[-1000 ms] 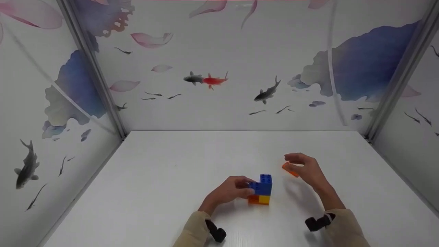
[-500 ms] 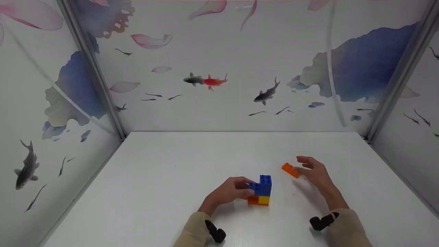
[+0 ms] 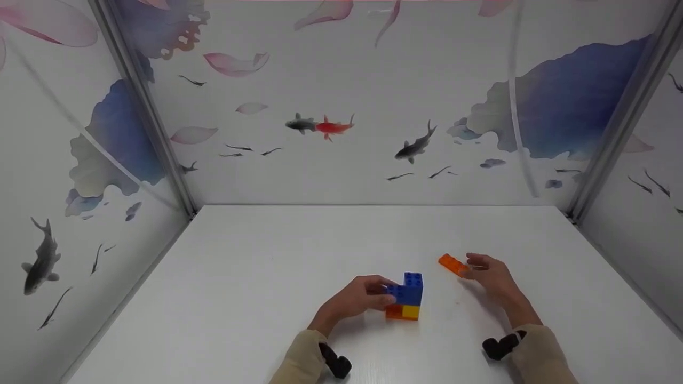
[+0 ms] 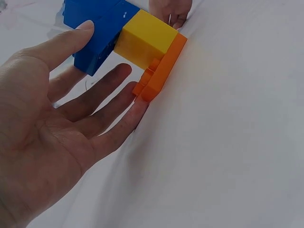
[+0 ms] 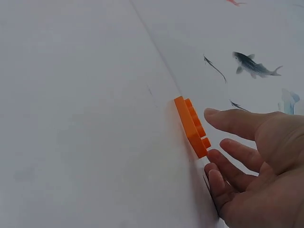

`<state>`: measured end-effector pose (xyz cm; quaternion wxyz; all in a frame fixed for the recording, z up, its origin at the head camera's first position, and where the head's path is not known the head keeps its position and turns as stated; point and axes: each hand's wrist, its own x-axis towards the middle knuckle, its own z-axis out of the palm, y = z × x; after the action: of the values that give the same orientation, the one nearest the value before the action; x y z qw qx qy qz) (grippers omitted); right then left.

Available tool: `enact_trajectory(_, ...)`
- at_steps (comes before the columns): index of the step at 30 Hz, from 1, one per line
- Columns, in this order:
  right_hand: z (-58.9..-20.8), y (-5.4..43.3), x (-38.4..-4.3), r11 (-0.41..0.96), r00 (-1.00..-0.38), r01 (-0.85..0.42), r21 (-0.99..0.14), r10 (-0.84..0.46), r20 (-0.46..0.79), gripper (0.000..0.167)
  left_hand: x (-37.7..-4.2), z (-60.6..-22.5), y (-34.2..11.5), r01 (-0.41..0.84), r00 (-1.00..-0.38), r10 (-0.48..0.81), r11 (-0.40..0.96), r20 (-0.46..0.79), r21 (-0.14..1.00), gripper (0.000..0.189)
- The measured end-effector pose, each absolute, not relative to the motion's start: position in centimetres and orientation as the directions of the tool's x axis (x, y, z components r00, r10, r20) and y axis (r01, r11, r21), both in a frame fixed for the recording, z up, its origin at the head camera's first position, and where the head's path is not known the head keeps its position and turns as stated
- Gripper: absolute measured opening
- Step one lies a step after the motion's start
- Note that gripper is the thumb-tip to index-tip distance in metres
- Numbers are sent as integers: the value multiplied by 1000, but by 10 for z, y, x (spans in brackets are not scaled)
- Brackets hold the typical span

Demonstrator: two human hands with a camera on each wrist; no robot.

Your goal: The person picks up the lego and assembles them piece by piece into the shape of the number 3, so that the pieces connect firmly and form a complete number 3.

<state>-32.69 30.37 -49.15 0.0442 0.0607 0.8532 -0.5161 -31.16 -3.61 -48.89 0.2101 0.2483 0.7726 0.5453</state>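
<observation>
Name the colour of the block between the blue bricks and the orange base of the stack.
Yellow; that block shows best in the left wrist view.

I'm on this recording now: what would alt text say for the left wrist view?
The left hand pinches a blue block, with a yellow block between it and an orange block. Part of the right hand shows at the top edge.
</observation>
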Motion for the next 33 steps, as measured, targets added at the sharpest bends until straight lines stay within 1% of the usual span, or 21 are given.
enact_trajectory(12, -490, 300, -325, 505, -989, 147, -851, 76, -126, 61, -310, -489, -35, 134, -809, 585, 289, -64, 948, 34)
enact_trajectory(18, -489, 295, -327, 512, -987, 161, -844, 97, -129, 60, -309, -487, -36, 138, -804, 592, 287, -62, 948, 35)
enact_trajectory(27, -489, 290, -330, 505, -983, 180, -844, 121, -137, 54, -308, -487, -38, 138, -800, 597, 292, -67, 946, 36)
enact_trajectory(33, -477, 287, -331, 508, -984, 174, -844, 126, -127, 51, -310, -488, -37, 135, -795, 602, 291, -71, 947, 37)
